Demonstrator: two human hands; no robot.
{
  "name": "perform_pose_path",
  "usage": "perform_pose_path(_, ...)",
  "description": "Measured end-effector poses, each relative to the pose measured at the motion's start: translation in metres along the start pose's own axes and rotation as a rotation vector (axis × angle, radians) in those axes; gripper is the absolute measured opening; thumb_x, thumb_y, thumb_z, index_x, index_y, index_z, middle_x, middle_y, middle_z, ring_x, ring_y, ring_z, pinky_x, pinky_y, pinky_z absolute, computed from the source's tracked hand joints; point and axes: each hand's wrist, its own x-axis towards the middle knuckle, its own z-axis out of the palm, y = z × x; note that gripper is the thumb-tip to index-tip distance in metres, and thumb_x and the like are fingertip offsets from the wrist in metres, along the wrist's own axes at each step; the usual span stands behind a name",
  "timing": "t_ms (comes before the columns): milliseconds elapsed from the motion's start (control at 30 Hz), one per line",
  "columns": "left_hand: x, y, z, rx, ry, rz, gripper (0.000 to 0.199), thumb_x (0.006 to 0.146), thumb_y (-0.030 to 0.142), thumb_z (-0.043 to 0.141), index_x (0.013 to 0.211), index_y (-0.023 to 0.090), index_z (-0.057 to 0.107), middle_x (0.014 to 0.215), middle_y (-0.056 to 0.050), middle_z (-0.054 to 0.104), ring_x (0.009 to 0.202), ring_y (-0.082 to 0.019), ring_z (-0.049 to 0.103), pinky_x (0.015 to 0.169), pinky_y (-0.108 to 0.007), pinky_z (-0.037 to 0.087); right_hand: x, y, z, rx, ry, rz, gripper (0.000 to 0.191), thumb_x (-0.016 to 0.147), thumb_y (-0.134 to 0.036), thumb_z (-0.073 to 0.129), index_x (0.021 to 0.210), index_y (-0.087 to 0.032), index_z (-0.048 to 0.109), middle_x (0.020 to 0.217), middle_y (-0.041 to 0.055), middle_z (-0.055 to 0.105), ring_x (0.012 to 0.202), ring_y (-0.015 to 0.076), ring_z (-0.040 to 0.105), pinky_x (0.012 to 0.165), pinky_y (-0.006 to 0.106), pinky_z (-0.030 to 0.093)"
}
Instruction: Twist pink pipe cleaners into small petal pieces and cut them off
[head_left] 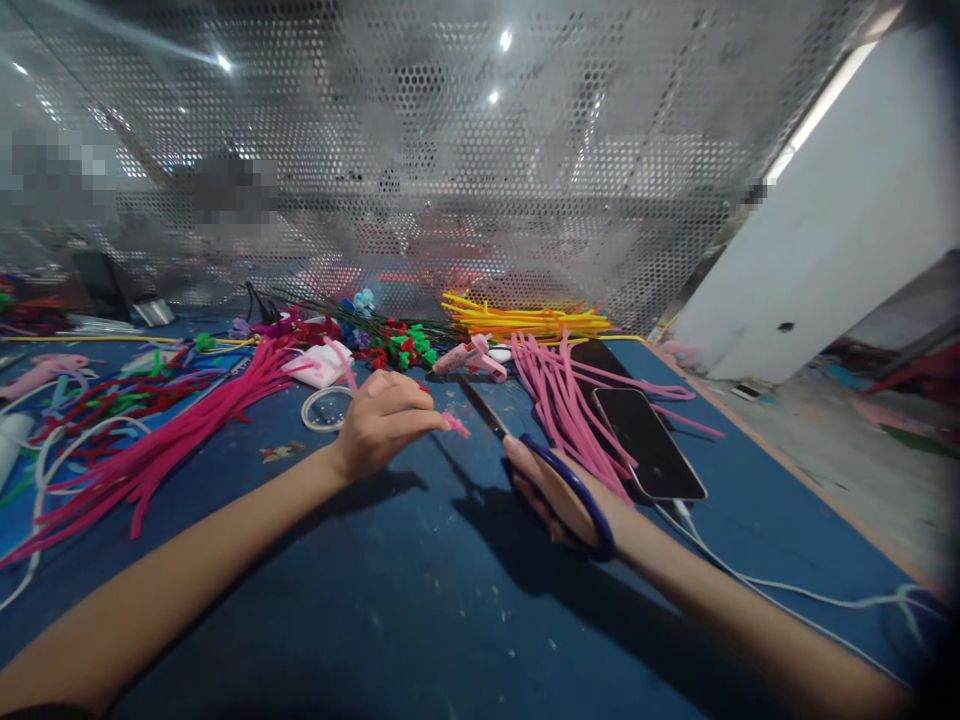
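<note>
My left hand (390,420) is closed in a pinch on a small pink fuzzy piece (456,425), which sticks out past the fingertips. To its right, my right hand (551,490) grips scissors (574,480) by their dark blue handles. The blades point up and away, looking nearly closed, and do not touch the pink piece. A pink strip (345,362) rises behind my left hand. Light pink fuzzy stems (562,400) lie beyond my right hand. Both hands are over the blue table (360,610).
Hot pink stems (172,430) and white cables lie left. Yellow stems (525,318), a pink glue gun (469,358) and red and green fuzzy pieces (405,345) line the back. A phone (649,445) with a cable lies right. A perforated metal screen (420,150) stands behind.
</note>
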Motion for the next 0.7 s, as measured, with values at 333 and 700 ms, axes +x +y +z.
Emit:
perform_pose_path(333, 0.002, 0.014, 0.013, -0.163, -0.095, 0.108, 0.020, 0.081, 0.030, 0.054, 0.071, 0.025, 0.070, 0.075, -0.004, 0.059, 0.068, -0.011, 0.055, 0.060, -0.022, 0.043, -0.005, -0.012, -0.020, -0.299, -0.014, -0.500, 0.026, 0.080, -0.040, 0.052, 0.091, -0.018, 0.060, 0.085, 0.0053, 0.062, 0.074, 0.0152, 0.057, 0.063, 0.026, 0.044)
perform_pose_path(700, 0.005, 0.028, 0.019, -0.345, -0.269, 0.277, 0.025, 0.086, 0.028, 0.046, 0.074, 0.020, 0.067, 0.074, -0.005, 0.062, 0.074, -0.013, 0.055, 0.070, -0.029, 0.043, 0.003, -0.004, -0.004, 0.255, -0.484, -0.338, 0.013, 0.071, -0.027, 0.063, 0.071, -0.015, 0.061, 0.060, -0.0019, 0.059, 0.051, 0.0054, 0.050, 0.047, 0.018, 0.036)
